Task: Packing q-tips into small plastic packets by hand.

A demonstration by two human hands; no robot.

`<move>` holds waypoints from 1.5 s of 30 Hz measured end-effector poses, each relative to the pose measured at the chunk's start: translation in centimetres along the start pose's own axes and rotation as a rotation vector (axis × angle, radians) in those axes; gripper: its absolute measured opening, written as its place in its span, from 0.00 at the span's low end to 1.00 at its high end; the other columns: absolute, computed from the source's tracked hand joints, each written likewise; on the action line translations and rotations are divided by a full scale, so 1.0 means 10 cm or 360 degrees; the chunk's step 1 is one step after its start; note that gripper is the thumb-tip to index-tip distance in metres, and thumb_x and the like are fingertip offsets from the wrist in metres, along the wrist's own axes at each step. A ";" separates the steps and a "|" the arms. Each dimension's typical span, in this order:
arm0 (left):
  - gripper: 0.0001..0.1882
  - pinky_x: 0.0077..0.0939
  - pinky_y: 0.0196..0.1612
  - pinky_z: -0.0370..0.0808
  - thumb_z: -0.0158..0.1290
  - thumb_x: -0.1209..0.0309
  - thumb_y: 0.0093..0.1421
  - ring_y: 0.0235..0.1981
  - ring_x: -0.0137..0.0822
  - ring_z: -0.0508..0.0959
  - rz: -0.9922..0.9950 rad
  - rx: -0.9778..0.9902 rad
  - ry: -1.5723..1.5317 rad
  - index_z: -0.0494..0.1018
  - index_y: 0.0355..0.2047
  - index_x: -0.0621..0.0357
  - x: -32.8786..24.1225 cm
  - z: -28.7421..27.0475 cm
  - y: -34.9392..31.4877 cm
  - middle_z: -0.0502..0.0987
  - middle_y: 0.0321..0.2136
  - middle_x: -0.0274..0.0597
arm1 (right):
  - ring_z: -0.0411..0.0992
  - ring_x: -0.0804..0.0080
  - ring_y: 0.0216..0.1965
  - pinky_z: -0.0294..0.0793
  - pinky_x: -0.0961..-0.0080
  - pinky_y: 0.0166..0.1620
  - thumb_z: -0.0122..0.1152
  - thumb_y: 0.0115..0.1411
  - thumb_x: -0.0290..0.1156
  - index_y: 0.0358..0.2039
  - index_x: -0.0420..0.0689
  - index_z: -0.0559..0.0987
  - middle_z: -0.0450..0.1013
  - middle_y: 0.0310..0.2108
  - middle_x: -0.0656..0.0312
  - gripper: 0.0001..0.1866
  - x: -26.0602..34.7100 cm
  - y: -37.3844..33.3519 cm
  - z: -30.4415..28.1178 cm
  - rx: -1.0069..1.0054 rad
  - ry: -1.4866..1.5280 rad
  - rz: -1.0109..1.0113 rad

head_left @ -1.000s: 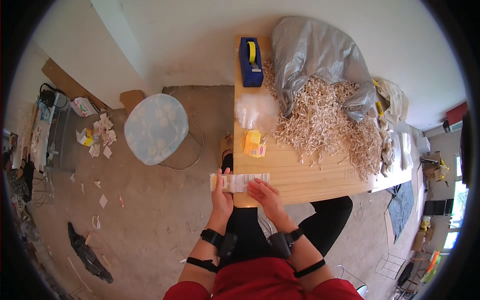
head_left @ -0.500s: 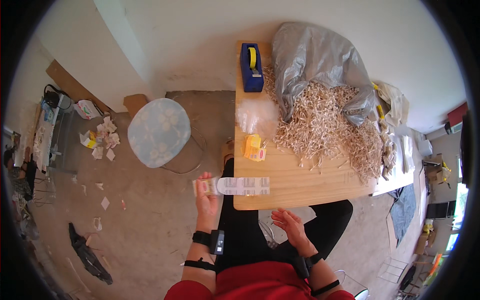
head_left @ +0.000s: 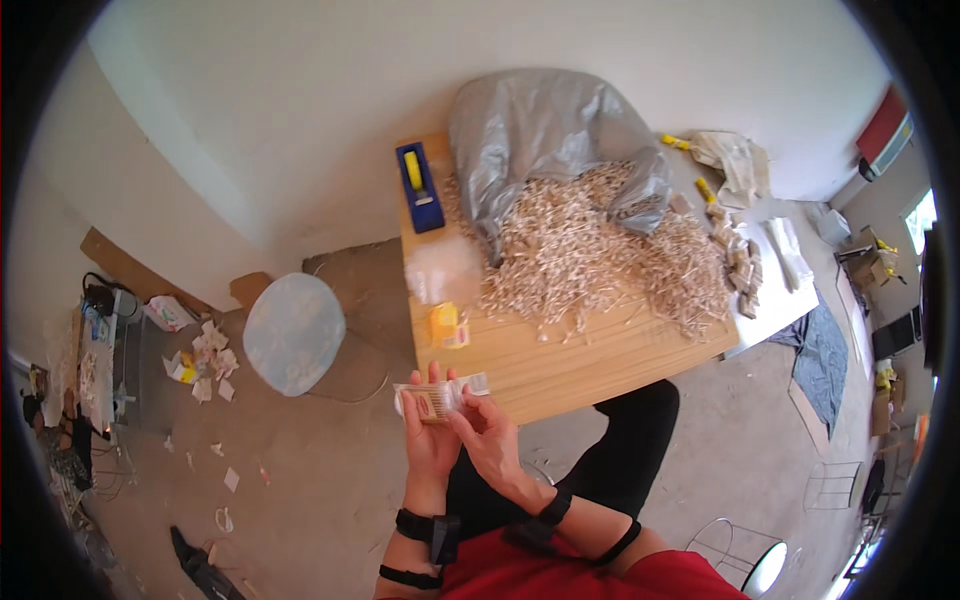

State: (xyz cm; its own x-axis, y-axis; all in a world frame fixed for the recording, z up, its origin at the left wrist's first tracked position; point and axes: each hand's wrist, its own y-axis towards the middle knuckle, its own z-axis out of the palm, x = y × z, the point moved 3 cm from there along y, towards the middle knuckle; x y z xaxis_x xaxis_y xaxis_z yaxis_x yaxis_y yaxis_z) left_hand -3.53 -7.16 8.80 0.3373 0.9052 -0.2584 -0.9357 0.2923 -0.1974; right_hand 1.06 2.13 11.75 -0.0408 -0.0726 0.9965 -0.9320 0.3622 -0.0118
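Observation:
A small clear packet of cotton swabs [head_left: 430, 404] with a red-and-cream label lies across the fingers of my left hand [head_left: 428, 452], just off the near left edge of the table. My left thumb holds it from the left side. My right hand [head_left: 490, 437] pinches the packet's right end, where a pale printed strip [head_left: 473, 383] shows behind the fingers. How far the strip reaches around the packet is hidden. Beyond the hands, a few yellow cards [head_left: 447, 325] sit on the wooden table [head_left: 560, 375], next to a stack of clear plastic bags [head_left: 442, 270].
A big heap of loose cotton swabs [head_left: 570, 250] spills from a grey plastic bag [head_left: 540, 120]. A blue tape dispenser [head_left: 420, 187] stands at the far left corner. Packed bundles [head_left: 740, 255] lie to the right. A round stool [head_left: 293, 335] is on the left, near scattered paper scraps [head_left: 212, 350].
My right hand has come left and taken hold of the packet's end. The printed strip, earlier stretched out over the table edge, now shows only as a short piece. The view has shifted.

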 end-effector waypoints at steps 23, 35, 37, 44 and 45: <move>0.07 0.40 0.35 0.76 0.61 0.73 0.56 0.36 0.52 0.77 0.0682 0.1289 0.3350 0.75 0.35 0.56 1.22 0.52 0.57 0.74 0.33 0.46 | 0.72 0.59 0.36 0.75 0.65 0.34 0.54 0.57 0.30 0.44 0.46 0.75 0.67 0.35 0.58 0.13 -0.72 0.56 -1.82 0.0257 -0.1239 -0.1128; 0.09 0.42 0.38 0.75 0.56 0.77 0.58 0.36 0.55 0.79 0.0242 0.1573 0.3150 0.76 0.39 0.62 1.08 0.27 0.81 0.78 0.34 0.58 | 0.73 0.55 0.37 0.74 0.62 0.33 0.50 0.61 0.28 0.39 0.42 0.72 0.65 0.36 0.55 0.07 -0.71 0.62 -1.76 0.0455 -0.1114 -0.1089; 0.08 0.41 0.37 0.75 0.55 0.78 0.58 0.35 0.55 0.79 0.0290 0.1654 0.3057 0.76 0.39 0.61 1.10 0.29 0.85 0.78 0.32 0.56 | 0.73 0.53 0.36 0.74 0.61 0.35 0.49 0.62 0.28 0.40 0.41 0.72 0.66 0.37 0.53 0.08 -0.78 0.65 -1.74 0.0489 -0.1082 -0.1010; 0.08 0.41 0.37 0.76 0.54 0.74 0.63 0.34 0.53 0.80 -0.0116 0.1394 0.3200 0.75 0.42 0.61 1.05 0.10 0.99 0.79 0.32 0.55 | 0.71 0.46 0.41 0.73 0.59 0.40 0.45 0.65 0.30 0.44 0.36 0.70 0.68 0.41 0.47 0.12 -1.03 0.86 -1.64 0.0671 -0.0857 -0.0662; 0.09 0.41 0.37 0.76 0.54 0.72 0.64 0.35 0.52 0.81 -0.0121 0.1386 0.3206 0.75 0.43 0.61 1.09 0.14 1.00 0.80 0.34 0.55 | 0.71 0.44 0.42 0.72 0.59 0.41 0.44 0.67 0.32 0.45 0.35 0.70 0.68 0.41 0.45 0.13 -1.04 0.86 -1.65 0.0684 -0.1020 -0.0872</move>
State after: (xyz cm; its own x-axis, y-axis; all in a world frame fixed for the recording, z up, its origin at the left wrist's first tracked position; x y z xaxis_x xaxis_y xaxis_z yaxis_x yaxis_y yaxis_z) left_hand -9.38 6.03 5.29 -0.5475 -0.3799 -0.7456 -0.5248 0.8499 -0.0478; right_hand -0.58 21.38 2.67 0.3713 -0.6739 0.6387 -0.9276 -0.2379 0.2882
